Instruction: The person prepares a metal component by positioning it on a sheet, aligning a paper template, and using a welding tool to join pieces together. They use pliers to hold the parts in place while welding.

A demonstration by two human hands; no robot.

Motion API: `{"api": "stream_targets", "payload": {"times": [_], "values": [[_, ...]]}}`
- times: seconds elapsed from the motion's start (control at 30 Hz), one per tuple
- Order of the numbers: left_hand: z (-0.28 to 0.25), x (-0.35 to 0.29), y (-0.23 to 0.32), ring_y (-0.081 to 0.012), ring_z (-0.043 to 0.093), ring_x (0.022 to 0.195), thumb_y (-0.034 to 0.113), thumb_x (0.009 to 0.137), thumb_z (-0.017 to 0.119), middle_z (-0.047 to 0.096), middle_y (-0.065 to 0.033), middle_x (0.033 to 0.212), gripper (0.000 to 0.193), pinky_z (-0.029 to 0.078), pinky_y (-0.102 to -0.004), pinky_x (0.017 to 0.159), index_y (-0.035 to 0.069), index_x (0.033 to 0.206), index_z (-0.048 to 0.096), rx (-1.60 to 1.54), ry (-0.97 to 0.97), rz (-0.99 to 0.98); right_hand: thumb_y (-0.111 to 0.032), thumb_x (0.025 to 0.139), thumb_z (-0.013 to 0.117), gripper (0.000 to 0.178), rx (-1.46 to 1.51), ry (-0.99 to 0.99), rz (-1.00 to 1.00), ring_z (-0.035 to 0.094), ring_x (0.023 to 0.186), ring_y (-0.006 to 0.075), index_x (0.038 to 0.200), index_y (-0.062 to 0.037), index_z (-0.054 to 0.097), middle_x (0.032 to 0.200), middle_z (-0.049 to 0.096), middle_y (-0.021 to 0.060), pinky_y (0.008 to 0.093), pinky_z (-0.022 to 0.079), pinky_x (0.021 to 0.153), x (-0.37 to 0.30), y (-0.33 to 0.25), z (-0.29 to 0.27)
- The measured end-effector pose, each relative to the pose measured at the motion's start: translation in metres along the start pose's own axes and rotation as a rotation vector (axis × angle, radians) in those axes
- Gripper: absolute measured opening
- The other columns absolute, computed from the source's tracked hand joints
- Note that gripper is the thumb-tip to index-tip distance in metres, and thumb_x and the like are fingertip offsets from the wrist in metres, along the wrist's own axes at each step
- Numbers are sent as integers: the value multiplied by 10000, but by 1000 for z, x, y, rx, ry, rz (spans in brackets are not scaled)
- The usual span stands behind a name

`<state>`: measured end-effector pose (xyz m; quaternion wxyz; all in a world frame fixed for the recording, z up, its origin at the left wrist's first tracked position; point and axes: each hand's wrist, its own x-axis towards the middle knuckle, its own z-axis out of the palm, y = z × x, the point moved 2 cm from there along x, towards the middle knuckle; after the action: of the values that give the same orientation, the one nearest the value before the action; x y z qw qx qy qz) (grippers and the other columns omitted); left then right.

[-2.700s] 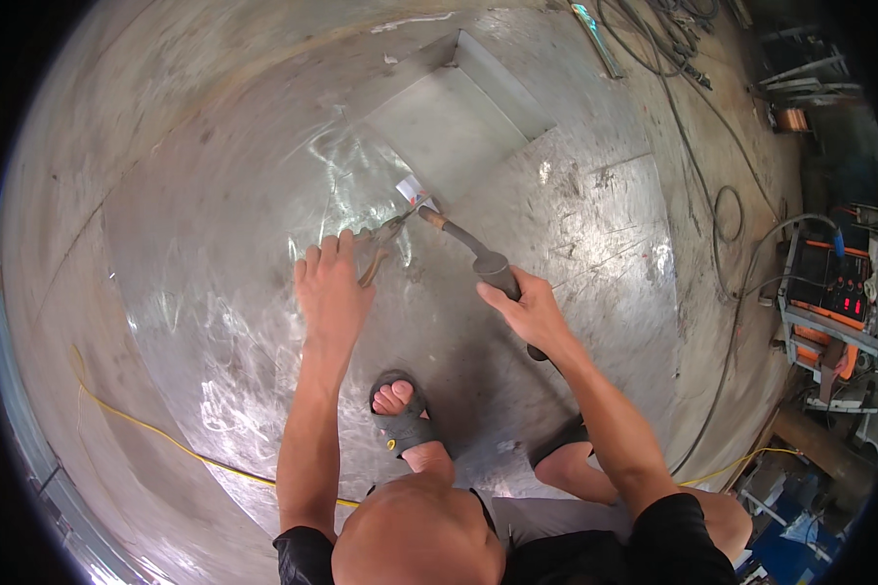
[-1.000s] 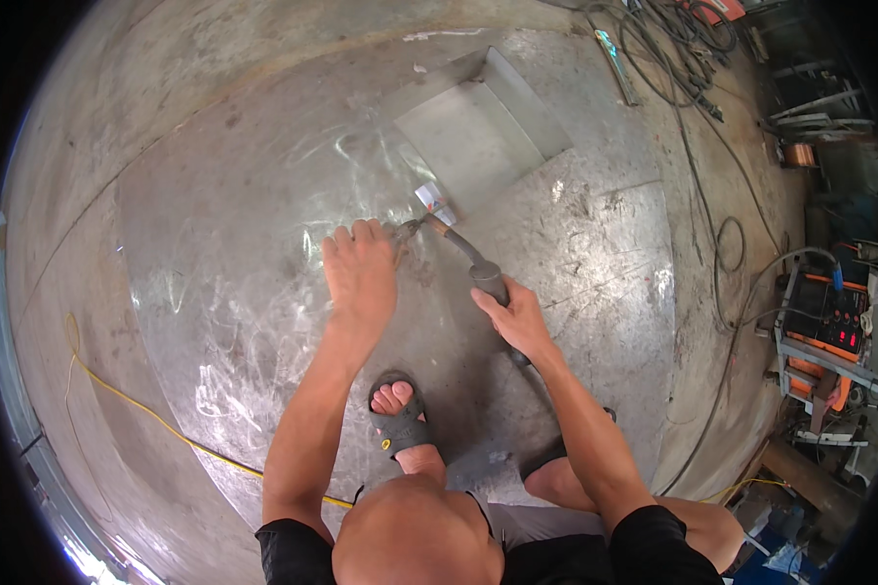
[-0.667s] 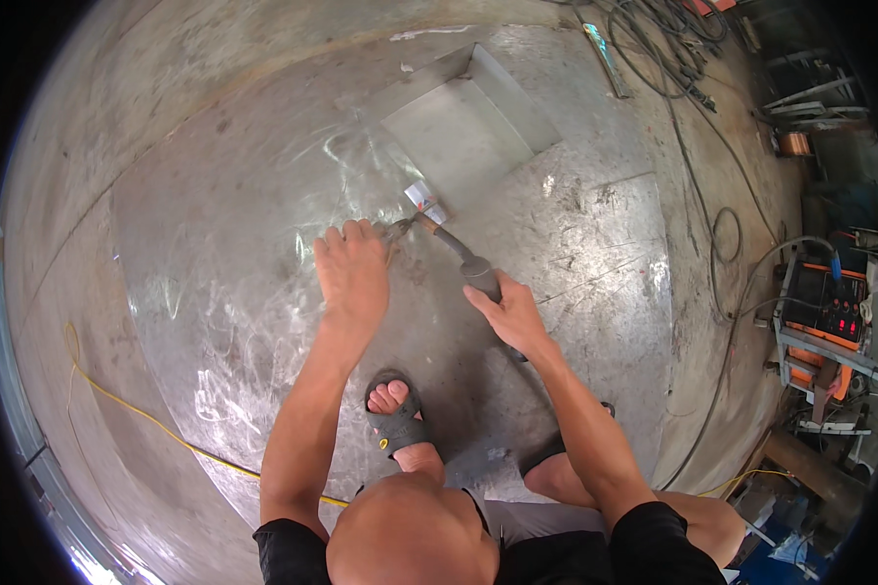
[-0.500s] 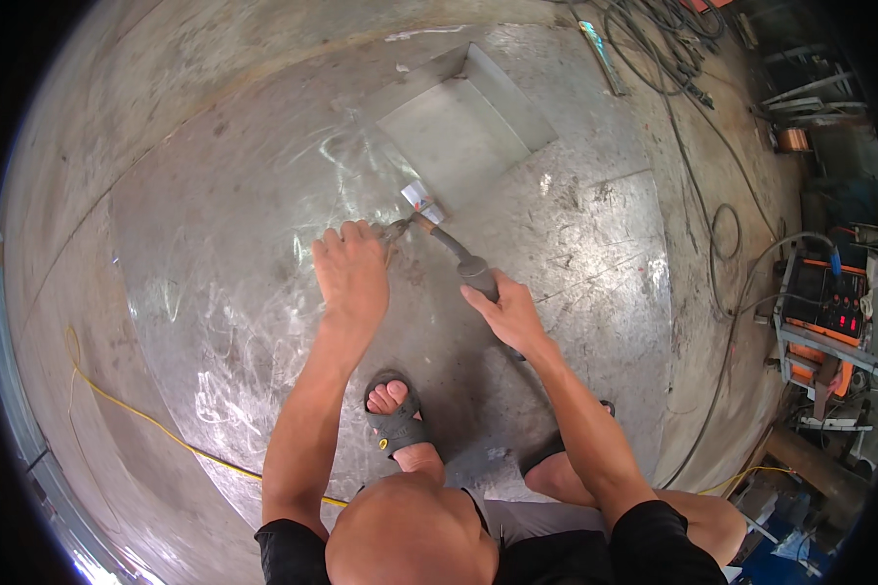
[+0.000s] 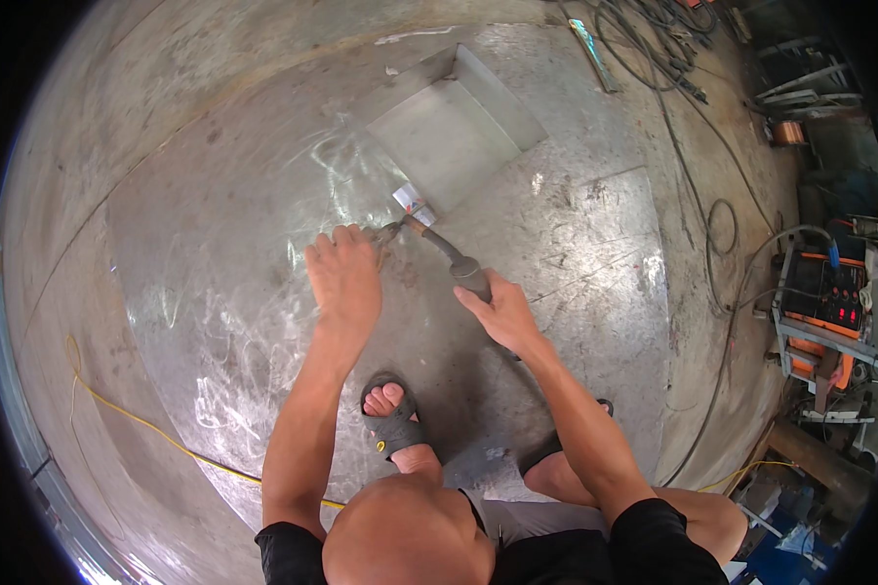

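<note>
A welding torch (image 5: 444, 252) with a dark curved neck and copper-coloured nozzle is in my right hand (image 5: 505, 310), its fingers wrapped round the grip. My left hand (image 5: 344, 278) is closed on a pair of pliers (image 5: 388, 233), mostly hidden under the fingers. The plier jaws meet the torch's nozzle end, and whether they grip it I cannot tell. Just beyond the nozzle lies a small white packet (image 5: 415, 204) with coloured marks. Behind that, an open sheet-metal box (image 5: 449, 136) rests on the metal floor plate (image 5: 224, 234).
My sandalled foot (image 5: 392, 414) stands on the plate. Black cables (image 5: 644, 58) pile up at the far right and trail along the floor. An orange and black welding machine (image 5: 827, 292) with red displays stands at right. A yellow cable (image 5: 156, 427) crosses the left floor.
The whole view has shifted slightly, so things appear a little further left. Both hands keep their grips, with pliers and nozzle still together.
</note>
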<state>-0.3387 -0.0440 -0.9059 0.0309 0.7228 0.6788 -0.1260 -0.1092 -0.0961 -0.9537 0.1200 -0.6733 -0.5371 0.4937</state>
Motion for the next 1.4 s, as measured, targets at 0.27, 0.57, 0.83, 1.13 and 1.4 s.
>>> {"api": "stream_targets", "payload": {"times": [0.27, 0.57, 0.83, 1.13, 1.4], "values": [[-12, 6, 3, -274, 595, 1142, 313, 750, 858, 624, -98, 1273, 742, 464, -430, 977, 42, 1373, 557, 35, -253, -56, -451, 920, 697, 516, 94, 74, -100, 664, 703, 301, 1152, 8, 654, 758, 685, 154, 413, 496, 665, 2, 9, 6], [-2, 4, 2, -260, 624, 1033, 200, 754, 809, 646, -83, 1109, 493, 477, -403, 889, 44, 1182, 623, 30, -93, -21, -360, 955, 714, 383, 160, 14, -76, 539, 615, 104, 1126, -20, 670, 720, 600, 13, 303, 435, 573, -3, 6, -2], [-4, 1, 4, -260, 627, 961, 155, 874, 688, 645, -89, 1009, 210, 463, -388, 834, 50, 1052, 647, 22, 19, -9, -396, 925, 720, 420, 187, 23, -40, 523, 607, 181, 1045, 4, 672, 667, 577, 92, 355, 427, 589, -10, -3, -15], [-2, 1, 5, -259, 620, 979, 226, 914, 673, 641, -88, 1018, 228, 460, -388, 835, 52, 1060, 651, 66, 9, -12, -389, 929, 711, 403, 113, 43, -44, 565, 599, 206, 1046, -5, 669, 655, 587, 110, 373, 441, 592, -12, -9, -17], [-1, -2, 2, -267, 614, 978, 230, 912, 679, 635, -92, 1007, 243, 450, -394, 847, 47, 1066, 641, 13, 36, -17, -377, 934, 708, 414, -32, -31, -115, 601, 598, 266, 1097, -2, 641, 668, 608, 140, 389, 460, 598, -20, -7, -32]]}}
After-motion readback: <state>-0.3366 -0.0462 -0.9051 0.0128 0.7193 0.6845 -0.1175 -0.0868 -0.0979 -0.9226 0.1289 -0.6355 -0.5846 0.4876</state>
